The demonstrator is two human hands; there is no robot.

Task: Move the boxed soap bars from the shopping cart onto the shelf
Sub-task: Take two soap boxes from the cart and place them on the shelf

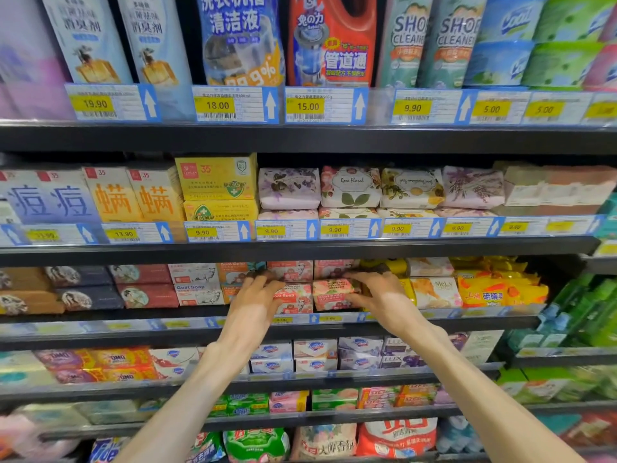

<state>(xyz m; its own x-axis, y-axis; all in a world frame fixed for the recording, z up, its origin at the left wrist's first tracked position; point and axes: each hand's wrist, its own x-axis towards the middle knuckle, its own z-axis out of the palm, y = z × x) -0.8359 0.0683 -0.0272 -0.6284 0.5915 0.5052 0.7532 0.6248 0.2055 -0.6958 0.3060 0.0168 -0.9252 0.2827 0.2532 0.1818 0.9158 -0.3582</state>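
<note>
Two hands reach into the shelf: left hand and right hand each grip a pink soap box, fingers curled. Many boxes look shelved; the cart is out of view, so I cannot tell what remains.

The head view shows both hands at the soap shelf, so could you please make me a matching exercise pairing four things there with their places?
Things:
1. left hand
2. right hand
3. Rose Floral soap
4. red drain cleaner bottle

Places:
A. top shelf
B. on the right-side pink Goat Soap box
C. shelf above the hands
D. on the left-side pink Goat Soap box

Pairs: 1-D, 2-B, 3-C, 4-A
</note>
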